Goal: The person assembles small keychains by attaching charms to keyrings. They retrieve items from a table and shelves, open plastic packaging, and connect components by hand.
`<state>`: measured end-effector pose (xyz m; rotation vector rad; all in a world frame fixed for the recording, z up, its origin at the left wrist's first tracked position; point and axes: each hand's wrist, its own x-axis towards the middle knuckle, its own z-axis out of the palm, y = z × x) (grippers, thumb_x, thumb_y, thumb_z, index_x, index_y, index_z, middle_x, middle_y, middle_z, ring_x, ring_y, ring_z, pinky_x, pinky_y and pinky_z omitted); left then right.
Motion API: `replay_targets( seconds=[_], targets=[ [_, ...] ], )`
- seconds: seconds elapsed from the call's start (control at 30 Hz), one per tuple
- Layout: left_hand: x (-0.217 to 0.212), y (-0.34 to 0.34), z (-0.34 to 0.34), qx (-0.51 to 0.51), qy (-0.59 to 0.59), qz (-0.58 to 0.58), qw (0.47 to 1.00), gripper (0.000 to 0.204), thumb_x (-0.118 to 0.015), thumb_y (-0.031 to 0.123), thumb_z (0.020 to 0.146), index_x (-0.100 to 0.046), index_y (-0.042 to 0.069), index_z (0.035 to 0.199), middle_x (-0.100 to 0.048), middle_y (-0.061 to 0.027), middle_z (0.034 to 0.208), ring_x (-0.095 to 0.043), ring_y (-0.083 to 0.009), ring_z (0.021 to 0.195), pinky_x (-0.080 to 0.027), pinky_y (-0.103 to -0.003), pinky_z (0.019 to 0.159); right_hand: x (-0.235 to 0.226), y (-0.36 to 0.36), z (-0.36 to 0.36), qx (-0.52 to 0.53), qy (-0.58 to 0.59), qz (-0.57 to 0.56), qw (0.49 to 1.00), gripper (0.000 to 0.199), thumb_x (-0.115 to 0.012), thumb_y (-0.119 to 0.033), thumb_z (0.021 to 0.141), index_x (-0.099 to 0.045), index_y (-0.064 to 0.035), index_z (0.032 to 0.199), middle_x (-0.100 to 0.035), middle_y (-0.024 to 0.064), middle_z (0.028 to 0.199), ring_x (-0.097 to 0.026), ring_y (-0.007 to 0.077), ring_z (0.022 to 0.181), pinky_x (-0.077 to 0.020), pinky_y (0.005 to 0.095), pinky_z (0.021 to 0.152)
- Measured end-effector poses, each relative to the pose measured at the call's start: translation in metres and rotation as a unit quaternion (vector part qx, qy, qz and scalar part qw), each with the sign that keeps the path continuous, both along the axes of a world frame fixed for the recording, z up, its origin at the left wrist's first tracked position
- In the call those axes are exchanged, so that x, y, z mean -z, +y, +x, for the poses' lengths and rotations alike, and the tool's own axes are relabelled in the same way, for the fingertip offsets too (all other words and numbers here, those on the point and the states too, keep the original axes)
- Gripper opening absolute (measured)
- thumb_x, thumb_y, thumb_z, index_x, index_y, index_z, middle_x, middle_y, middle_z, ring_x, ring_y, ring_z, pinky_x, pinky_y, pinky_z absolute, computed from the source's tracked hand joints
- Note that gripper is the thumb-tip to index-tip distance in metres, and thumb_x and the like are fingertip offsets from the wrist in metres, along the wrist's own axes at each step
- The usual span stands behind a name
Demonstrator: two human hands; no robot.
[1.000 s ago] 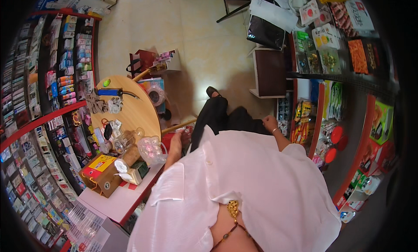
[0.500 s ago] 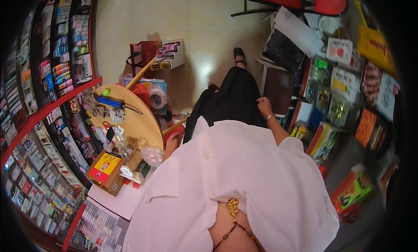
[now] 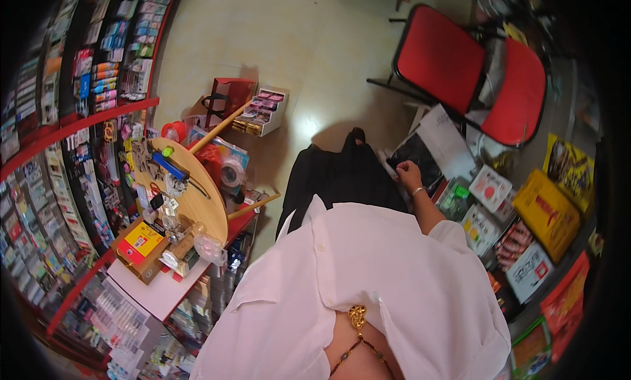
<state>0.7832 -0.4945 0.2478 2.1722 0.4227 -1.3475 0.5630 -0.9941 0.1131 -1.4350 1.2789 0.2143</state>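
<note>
The right hand (image 3: 407, 175) was extended to the person's right, fingers curled loosely at the edge of a dark flat item (image 3: 413, 158) among stacked packets (image 3: 490, 188); whether it pinched anything could not be determined. The left hand was not in view. No item appeared lifted clear, so work at the stack was judged barely begun. The round wooden bench (image 3: 197, 202), with its yellow box (image 3: 141, 241), stood untouched well to the left.

Well left of the right hand (image 3: 407, 174): a round wooden table (image 3: 197, 206) bearing a blue tool (image 3: 169, 166), a yellow-and-red box (image 3: 140, 243) and clear wrapped bits. Just beside that hand, low shelves (image 3: 499, 216) of coloured packets. Beyond, pale floor (image 3: 309, 45) carrying a red chair (image 3: 473, 71).
</note>
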Motion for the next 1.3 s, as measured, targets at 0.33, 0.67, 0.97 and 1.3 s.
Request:
replay_targets(
  seconds=[0.33,0.67,0.97,1.3],
  targets=[
    [0.045,-0.025,0.008,-0.053,-0.021,-0.001,0.998,0.034,-0.039,0.018,0.094,-0.054,0.002,0.120,-0.066,-0.0152,0.102,-0.064,-0.0209,0.086,-0.052,-0.031,0.074,-0.034,-0.084,0.176,-0.264,-0.007,-0.142,0.954,0.058,-0.046,-0.046,0.094,-0.062,-0.0003,0.061,-0.063,0.0169,0.064,-0.062,0.0321,0.064,-0.0462,0.0422,0.064],
    [0.045,-0.115,0.165,-0.149,-0.087,-0.049,0.984,0.034,-0.041,0.025,0.096,-0.055,0.003,0.118,-0.067,-0.0152,0.100,-0.065,-0.0205,0.084,-0.052,-0.031,0.072,-0.032,-0.140,0.337,-0.417,0.023,-0.263,0.869,0.035,-0.041,-0.022,0.096,-0.066,-0.0036,0.081,-0.067,0.0184,0.088,-0.063,0.0338,0.084,-0.0485,0.0406,0.073],
    [0.077,-0.127,0.241,-0.050,-0.151,-0.089,0.983,0.034,-0.048,0.027,0.094,-0.063,0.003,0.112,-0.067,-0.0149,0.104,-0.065,-0.0226,0.096,-0.051,-0.033,0.081,-0.040,-0.143,0.503,-0.338,-0.032,-0.114,0.934,0.027,-0.051,0.001,0.078,-0.065,-0.0020,0.100,-0.068,0.0136,0.088,-0.065,0.0225,0.083,-0.0507,0.0333,0.073],
    [0.169,-0.178,0.267,-0.239,-0.103,-0.004,0.966,0.031,-0.055,0.029,0.091,-0.067,0.006,0.108,-0.067,-0.0132,0.107,-0.064,-0.0262,0.100,-0.049,-0.036,0.086,-0.036,-0.190,0.737,-0.425,-0.032,-0.094,0.900,0.025,-0.051,-0.001,0.077,-0.069,0.0013,0.095,-0.069,0.0138,0.085,-0.065,0.0210,0.078,-0.0518,0.0309,0.074]
  ],
)
